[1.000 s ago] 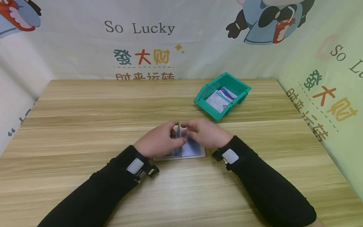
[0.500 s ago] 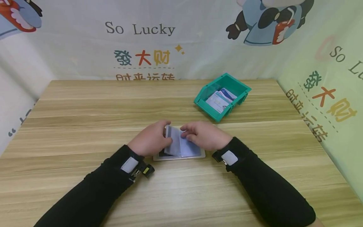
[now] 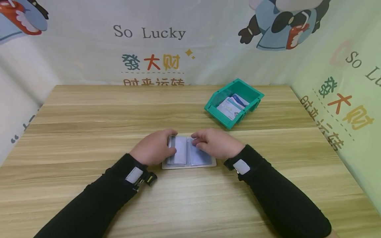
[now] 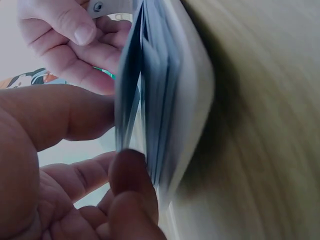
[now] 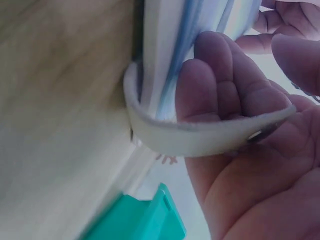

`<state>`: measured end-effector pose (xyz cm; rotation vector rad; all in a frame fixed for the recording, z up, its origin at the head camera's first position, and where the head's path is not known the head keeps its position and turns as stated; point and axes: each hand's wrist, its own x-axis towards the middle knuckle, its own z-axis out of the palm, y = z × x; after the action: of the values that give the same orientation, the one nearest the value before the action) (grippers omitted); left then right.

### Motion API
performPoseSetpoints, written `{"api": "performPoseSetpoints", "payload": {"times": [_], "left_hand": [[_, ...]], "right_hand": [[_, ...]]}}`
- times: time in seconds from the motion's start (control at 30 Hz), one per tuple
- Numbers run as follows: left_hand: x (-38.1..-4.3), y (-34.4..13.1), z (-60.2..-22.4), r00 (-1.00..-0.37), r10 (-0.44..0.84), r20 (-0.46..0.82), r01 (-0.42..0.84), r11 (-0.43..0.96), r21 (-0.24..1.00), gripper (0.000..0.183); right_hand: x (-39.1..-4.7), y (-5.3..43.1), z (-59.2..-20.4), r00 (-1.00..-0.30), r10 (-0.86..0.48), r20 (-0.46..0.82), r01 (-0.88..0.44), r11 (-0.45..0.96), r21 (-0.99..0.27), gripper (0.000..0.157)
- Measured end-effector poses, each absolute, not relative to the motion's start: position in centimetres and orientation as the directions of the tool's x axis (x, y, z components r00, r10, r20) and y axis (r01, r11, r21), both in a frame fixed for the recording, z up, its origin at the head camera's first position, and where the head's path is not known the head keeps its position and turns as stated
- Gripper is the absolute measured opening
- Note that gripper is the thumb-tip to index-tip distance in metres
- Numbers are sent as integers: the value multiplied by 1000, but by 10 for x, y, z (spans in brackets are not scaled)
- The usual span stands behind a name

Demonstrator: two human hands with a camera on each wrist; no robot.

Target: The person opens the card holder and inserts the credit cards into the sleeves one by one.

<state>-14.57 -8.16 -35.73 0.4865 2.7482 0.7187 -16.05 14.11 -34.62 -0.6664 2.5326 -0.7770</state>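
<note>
A white-edged card holder (image 3: 213, 163) with clear plastic sleeves lies open on the table. My left hand (image 3: 154, 147) is at its left side and pinches a sleeve page (image 4: 128, 90) between thumb and fingers; a gap shows between that page and the stack of sleeves (image 4: 159, 85) below it. My right hand (image 3: 220, 143) rests on the right half, fingertips against the sleeves (image 3: 200, 158) near the fold. In the right wrist view the holder's pale strap (image 5: 200, 137), with a metal snap, curves across in front of the right fingers.
A green bin (image 3: 227, 123) with several cards (image 3: 230, 107) in it stands behind my right hand. The wooden table (image 3: 104, 112) ends at a printed cloth backdrop (image 3: 208, 39), which also runs along both sides.
My left hand has moved left, carrying a sleeve page over from upright at the fold down onto the left half. The right hand has barely moved.
</note>
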Motion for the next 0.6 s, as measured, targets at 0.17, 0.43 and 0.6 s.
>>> {"api": "performPoseSetpoints", "payload": {"times": [0.17,0.43,0.6], "left_hand": [[-144,-81,-357,-911,392,-132,296,841,453,50],[-140,-81,-357,-918,378,-124,298,861,412,48],[-140,-85,-358,-914,377,-149,284,858,427,57]], "right_hand": [[-171,156,-331,-880,-470,-61,-350,732,-585,29],[-217,199,-314,-973,-180,145,-225,882,-413,26],[-244,213,-315,-991,-134,5,-132,961,-242,38]]}}
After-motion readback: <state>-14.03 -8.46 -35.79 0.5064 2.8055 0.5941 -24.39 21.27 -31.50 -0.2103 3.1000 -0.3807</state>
